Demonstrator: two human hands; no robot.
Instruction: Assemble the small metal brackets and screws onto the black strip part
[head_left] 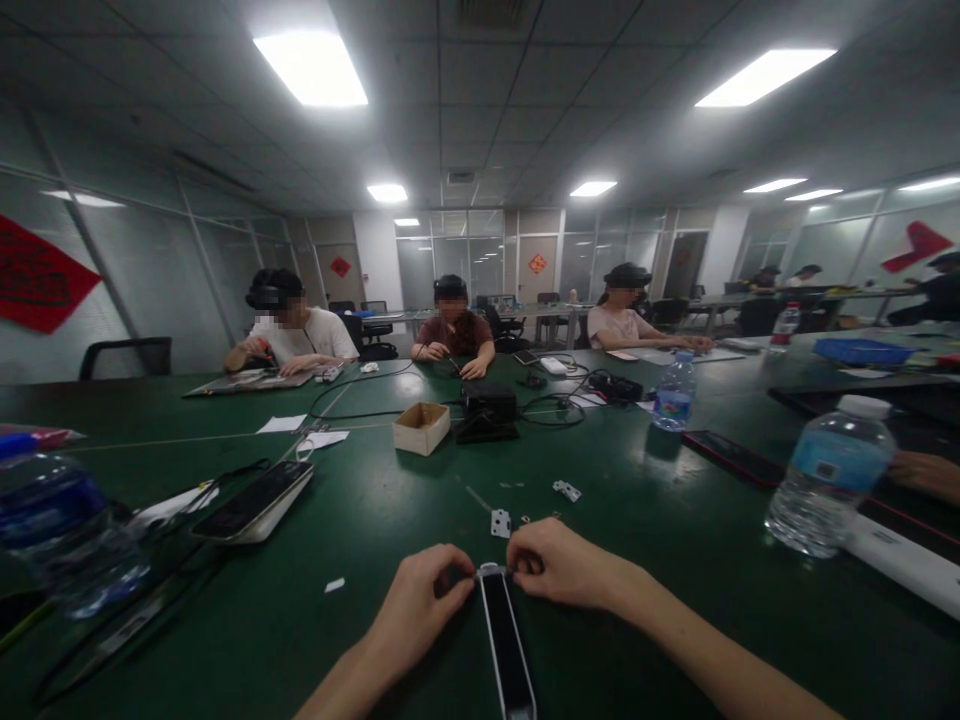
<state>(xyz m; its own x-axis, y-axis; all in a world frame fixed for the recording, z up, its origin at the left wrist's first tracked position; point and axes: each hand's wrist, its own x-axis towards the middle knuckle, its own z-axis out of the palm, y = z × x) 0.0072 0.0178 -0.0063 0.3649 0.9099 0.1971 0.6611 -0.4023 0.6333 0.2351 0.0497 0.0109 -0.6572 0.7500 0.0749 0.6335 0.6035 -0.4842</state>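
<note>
A long, narrow black bar-shaped device (508, 645) with a silver-white frame lies on the green table, its near end cut off by the picture's lower edge. At its far end sits a small pale piece (492, 569). My left hand (431, 598) pinches at the left side of this piece, thumb and forefinger together. On the opposite side, the bent fingers of my right hand (555, 562) close at the piece's right end. My fingers partly hide it. Just beyond my hands lie a small white metal plate (500, 523) with holes and a similar plate (567, 490).
A small open box (421, 430) and a black adapter-like block (487, 402) with cables stand ahead. Phones (255, 500) and a water bottle (60, 530) are left; another bottle (829, 480) stands right. Several people sit around the table, and a person's hand (926, 475) shows at right.
</note>
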